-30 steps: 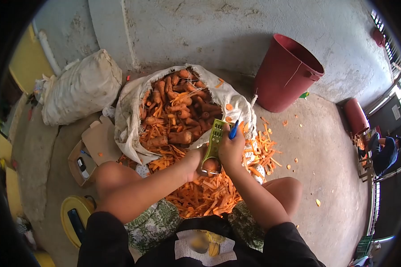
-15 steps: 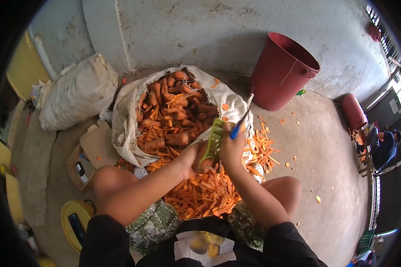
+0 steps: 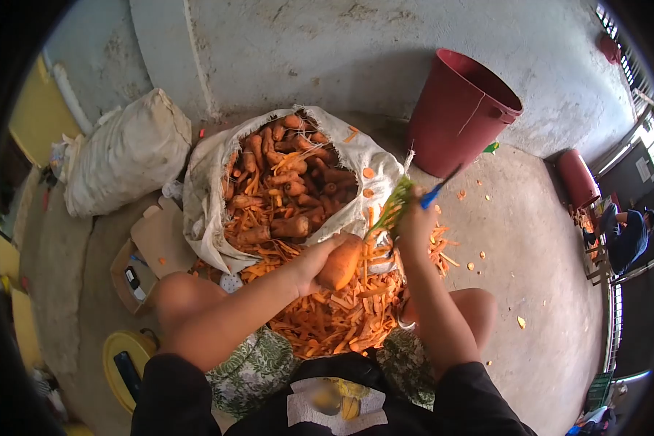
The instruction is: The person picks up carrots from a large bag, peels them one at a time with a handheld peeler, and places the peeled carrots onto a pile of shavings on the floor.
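Note:
My left hand (image 3: 315, 263) is wrapped round a thick orange carrot (image 3: 341, 263), partly peeled, above a heap of peelings (image 3: 334, 320). To its right, my right hand (image 3: 416, 227) grips a green peeler (image 3: 391, 209), blurred by motion and apart from the carrot. A blue-handled knife (image 3: 430, 196) also sticks out of the right hand, its dark blade pointing up and right. Beyond both hands, an open white sack (image 3: 205, 200) holds many unpeeled carrots (image 3: 291, 189) with some peelings among them.
A tall red bin (image 3: 454, 120) stands by the wall. At left are a full white sack (image 3: 134, 156), an open cardboard box (image 3: 160, 243) and a yellow lid (image 3: 116, 345) with a phone on it. Another person (image 3: 627, 236) sits at far right.
My right hand has moved right, taking the peeler and knife off the carrot. The carrot in my left hand now shows more of its surface.

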Demonstrator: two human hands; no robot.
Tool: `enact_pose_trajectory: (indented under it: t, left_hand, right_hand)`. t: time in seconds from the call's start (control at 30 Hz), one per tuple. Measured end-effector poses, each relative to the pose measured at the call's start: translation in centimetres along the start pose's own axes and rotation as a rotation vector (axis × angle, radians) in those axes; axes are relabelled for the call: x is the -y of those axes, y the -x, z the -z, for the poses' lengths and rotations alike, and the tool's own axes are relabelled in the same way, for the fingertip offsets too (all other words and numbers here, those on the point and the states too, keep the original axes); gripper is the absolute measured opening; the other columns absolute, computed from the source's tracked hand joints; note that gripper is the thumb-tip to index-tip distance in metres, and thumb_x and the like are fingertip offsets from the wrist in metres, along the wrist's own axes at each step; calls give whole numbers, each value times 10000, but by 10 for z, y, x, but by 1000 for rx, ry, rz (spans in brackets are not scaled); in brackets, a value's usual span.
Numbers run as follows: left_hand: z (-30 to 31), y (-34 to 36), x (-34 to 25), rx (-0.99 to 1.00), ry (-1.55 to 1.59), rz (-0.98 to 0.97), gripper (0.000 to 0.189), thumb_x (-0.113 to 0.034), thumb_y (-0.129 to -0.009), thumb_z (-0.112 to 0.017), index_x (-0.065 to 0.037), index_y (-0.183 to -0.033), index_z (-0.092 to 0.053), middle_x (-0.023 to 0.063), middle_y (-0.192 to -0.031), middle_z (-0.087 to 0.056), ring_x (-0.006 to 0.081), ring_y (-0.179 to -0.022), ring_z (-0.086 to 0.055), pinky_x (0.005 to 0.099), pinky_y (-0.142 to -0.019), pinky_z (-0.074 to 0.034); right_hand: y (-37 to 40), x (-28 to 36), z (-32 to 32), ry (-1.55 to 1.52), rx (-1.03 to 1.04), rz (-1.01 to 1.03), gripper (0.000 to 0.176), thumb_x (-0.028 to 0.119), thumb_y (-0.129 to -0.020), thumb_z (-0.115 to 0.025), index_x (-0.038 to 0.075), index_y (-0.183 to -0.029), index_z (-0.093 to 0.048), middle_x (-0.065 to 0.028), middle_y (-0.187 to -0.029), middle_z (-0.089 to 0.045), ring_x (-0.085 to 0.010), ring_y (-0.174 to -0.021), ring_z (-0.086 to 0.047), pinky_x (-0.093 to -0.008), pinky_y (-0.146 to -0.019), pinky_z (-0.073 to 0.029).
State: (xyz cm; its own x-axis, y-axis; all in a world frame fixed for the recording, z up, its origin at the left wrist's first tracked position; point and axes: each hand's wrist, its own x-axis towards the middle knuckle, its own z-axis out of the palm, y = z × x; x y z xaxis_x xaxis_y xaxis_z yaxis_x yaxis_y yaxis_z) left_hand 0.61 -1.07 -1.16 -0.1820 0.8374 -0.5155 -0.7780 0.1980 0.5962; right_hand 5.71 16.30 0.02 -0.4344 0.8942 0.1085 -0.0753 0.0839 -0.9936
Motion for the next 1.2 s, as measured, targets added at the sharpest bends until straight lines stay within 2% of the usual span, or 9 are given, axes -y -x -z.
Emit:
enact_pose_trajectory:
  t: [0.03, 0.23, 0.3, 0.5, 0.67, 0.8, 0.83, 1.07, 1.2]
  left_hand:
    - [2, -4, 1, -17, 86, -45, 368, -352, -910, -351, -55, -1078, -488, 79, -905, -574, 162, -805, -579, 298, -689, -501]
    - [-1, -8, 6, -73, -27, -157, 313, -300, -916, -328, -66, -1018, -509, 53, -874, -590, 143, -714, -592, 273, -663, -500]
    - [5, -17, 8, -33, -58, -150, 320, -308, -914, -330, -65, -1019, -510, 54, -876, -591, 138, -713, -592, 265, -660, -497]
    - [-25, 9, 7, -38, -233, -20, 338, -324, -908, -354, -54, -1053, -497, 70, -916, -581, 149, -754, -588, 269, -681, -489]
    - [-7, -2, -3, 47, 79, -4, 307, -320, -903, -384, -77, -1050, -502, 28, -908, -572, 127, -773, -577, 269, -664, -486]
    - [16, -11, 3, 201, 2, -38, 308, -322, -918, -324, -92, -1022, -501, 29, -888, -567, 109, -708, -568, 283, -612, -500]
    - [0, -12, 7, 26, 55, -94, 341, -334, -921, -302, -75, -1043, -488, 35, -885, -576, 119, -717, -576, 268, -602, -501]
    - [-17, 4, -1, 123, -153, -19, 423, -386, -901, -362, -38, -1128, -441, 100, -962, -565, 181, -787, -588, 312, -675, -503]
    - [-16, 13, -4, 101, 58, 9, 435, -399, -884, -400, -39, -1125, -435, 110, -960, -556, 207, -810, -585, 341, -677, -505]
  right_hand:
    - [21, 9, -9, 12, 53, -96, 224, 229, -873, -468, 72, -714, -464, 43, -559, -415, -37, -463, -349, -205, -417, -272]
    - [66, 16, -20, 341, 158, 275, 193, 185, -877, -461, 11, -801, -497, -13, -602, -464, -91, -535, -403, -257, -490, -346]
    - [54, 8, -20, 328, 74, 258, 268, 239, -874, -466, -6, -769, -489, -110, -551, -500, -193, -493, -436, -331, -490, -366]
    - [-49, -46, 21, 286, -322, 110, 260, 217, -868, -467, -10, -747, -499, -80, -547, -484, -160, -482, -421, -318, -475, -349]
    - [27, 5, -5, 9, 51, -34, 223, 218, -877, -464, 18, -785, -499, -4, -570, -450, -75, -486, -394, -249, -430, -314]
    - [69, 2, -19, 325, 88, 363, 268, 247, -888, -445, 7, -773, -478, -66, -541, -447, -119, -473, -411, -298, -437, -339]
    - [66, 0, -18, 326, 87, 362, 268, 247, -888, -445, 7, -773, -478, -66, -541, -447, -119, -473, -411, -298, -437, -339]
    - [-42, -45, 16, 159, -312, 16, 275, 231, -881, -458, 6, -724, -480, -15, -551, -444, -97, -482, -386, -282, -442, -327]
    - [-28, -18, 15, -186, -270, -123, 256, 222, -879, -462, 18, -726, -481, 8, -555, -429, -81, -478, -373, -257, -435, -309]
